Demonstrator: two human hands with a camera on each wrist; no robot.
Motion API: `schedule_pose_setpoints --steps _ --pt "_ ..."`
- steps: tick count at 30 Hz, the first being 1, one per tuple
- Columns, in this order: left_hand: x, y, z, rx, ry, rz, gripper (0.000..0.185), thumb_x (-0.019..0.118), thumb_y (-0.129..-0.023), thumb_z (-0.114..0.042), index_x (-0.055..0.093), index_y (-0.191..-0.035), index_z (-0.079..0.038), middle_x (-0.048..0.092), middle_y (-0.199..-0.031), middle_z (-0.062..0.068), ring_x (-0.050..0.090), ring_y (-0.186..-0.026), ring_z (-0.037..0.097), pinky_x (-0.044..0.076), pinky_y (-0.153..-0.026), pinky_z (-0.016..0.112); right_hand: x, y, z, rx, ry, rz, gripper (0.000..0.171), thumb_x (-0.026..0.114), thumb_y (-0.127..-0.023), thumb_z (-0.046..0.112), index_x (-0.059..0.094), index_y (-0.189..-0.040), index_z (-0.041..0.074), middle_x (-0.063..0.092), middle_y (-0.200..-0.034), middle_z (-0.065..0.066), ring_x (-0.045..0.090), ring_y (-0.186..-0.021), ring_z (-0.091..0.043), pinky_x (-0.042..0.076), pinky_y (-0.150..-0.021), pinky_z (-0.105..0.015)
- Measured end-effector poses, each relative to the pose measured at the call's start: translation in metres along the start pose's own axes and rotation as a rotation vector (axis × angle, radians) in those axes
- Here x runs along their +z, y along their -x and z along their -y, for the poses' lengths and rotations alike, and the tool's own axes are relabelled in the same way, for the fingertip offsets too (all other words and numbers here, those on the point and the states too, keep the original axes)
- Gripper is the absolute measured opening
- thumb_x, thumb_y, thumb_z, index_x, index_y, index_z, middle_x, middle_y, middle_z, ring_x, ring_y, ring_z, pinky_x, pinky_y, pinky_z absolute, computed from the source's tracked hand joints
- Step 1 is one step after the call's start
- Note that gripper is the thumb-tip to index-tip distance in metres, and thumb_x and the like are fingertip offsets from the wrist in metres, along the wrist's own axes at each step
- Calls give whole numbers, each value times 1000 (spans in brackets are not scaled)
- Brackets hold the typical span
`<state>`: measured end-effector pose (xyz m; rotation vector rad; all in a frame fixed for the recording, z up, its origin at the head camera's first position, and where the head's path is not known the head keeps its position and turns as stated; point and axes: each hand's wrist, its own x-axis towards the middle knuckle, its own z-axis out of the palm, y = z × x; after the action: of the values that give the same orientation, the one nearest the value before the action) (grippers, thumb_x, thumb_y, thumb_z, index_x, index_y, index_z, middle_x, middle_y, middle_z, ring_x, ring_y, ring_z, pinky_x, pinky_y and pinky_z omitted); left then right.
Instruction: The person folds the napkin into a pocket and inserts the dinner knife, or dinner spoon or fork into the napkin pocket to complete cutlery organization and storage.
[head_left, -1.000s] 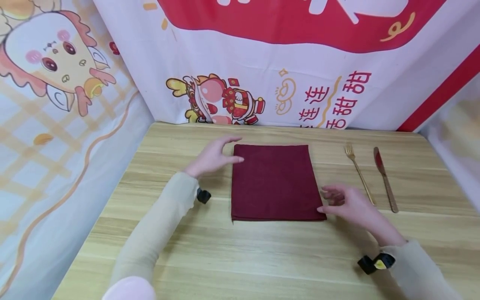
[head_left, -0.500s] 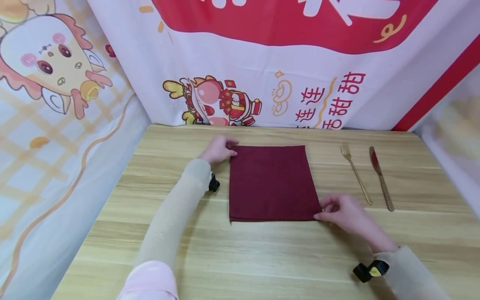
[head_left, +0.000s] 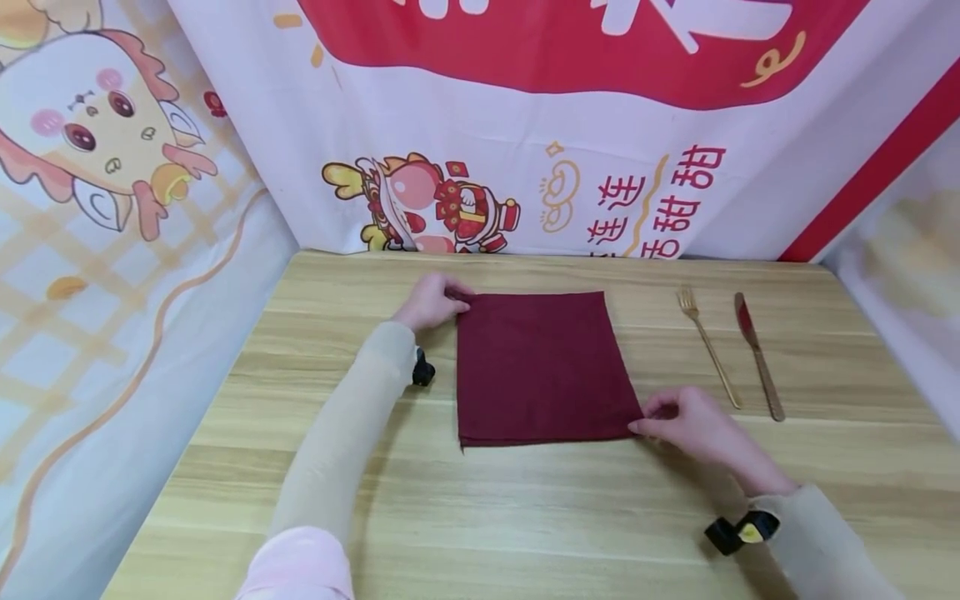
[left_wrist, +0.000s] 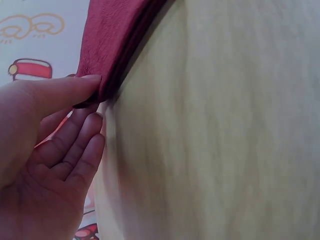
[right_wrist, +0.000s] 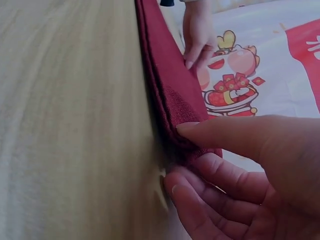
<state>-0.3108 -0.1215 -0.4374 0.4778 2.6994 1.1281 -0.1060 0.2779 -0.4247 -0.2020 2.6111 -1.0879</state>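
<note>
A dark red cloth napkin (head_left: 543,367), folded into a layered square, lies on the wooden table. At its far left corner my left hand (head_left: 432,302) pinches the fabric between thumb and fingers; the left wrist view shows the thumb on top of the napkin (left_wrist: 112,40). Diagonally opposite, my right hand (head_left: 693,425) pinches the near right corner. In the right wrist view the thumb presses on the napkin (right_wrist: 170,95) from above, with fingers underneath, and the folded layers show along the edge.
To the right of the napkin lie a gold fork (head_left: 708,346) and a gold knife (head_left: 759,354), side by side. A printed cloth backdrop (head_left: 450,108) hangs behind the table (head_left: 450,517), and another patterned cloth (head_left: 112,292) covers the left side.
My left hand has moved in to the napkin's far left corner and now pinches it. My right hand has closed its fingers on the near right corner. The head view has shifted slightly.
</note>
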Motion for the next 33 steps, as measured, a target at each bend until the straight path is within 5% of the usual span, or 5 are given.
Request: schedule_pose_setpoints --steps 13,33 --pt "-17 45 10 64 67 -3 16 76 -93 -10 78 -109 -6 74 -101 3 64 -95 20 51 -84 36 -38 -30 -15 -12 -264 -1 27 73 -96 10 66 -109 -12 73 -92 -16 71 -76 -24 61 -69 -36" --pt "-1 122 -3 58 138 130 20 84 -86 -9 74 -103 -6 70 -91 2 66 -85 19 56 -78 33 -70 -112 -22 86 -105 -40 34 69 -99 17 65 -122 -7 70 -104 -18 69 -88 -23 60 -75 -32"
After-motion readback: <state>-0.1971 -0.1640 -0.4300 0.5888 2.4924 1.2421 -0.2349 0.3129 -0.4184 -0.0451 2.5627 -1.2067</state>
